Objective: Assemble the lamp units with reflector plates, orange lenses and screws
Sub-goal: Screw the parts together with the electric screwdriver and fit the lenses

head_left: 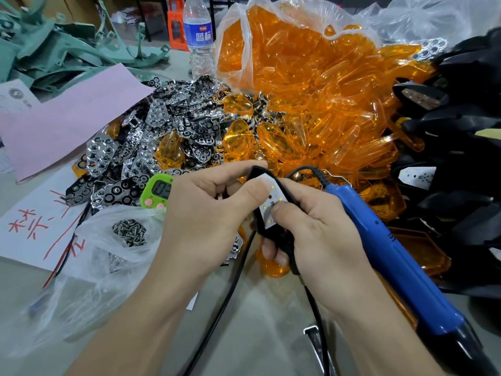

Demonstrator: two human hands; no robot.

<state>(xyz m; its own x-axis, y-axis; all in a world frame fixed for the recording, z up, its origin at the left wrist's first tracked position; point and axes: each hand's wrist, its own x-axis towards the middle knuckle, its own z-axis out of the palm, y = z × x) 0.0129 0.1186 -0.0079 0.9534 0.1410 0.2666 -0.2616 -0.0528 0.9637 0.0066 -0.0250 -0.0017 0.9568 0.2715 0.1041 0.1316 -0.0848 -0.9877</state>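
- left hand [206, 210] pinches the top edge of the black lamp unit [284, 244]; right hand [320, 234] cradles it, thumb pressing the white led board [274, 194], likely to seat it.
- blue screwdriver [379, 240] lies beside the right wrist, within reach.
- shiny faceted reflector plates [162, 118], glossy orange lenses [311, 90] and bagged screws [130, 232] wait behind.

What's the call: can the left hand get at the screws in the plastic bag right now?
Probably yes, but not freely. The screws lie exposed in the open bag beside the left hand, nothing between them. That hand's grip is on the lamp unit, so it must let go first.
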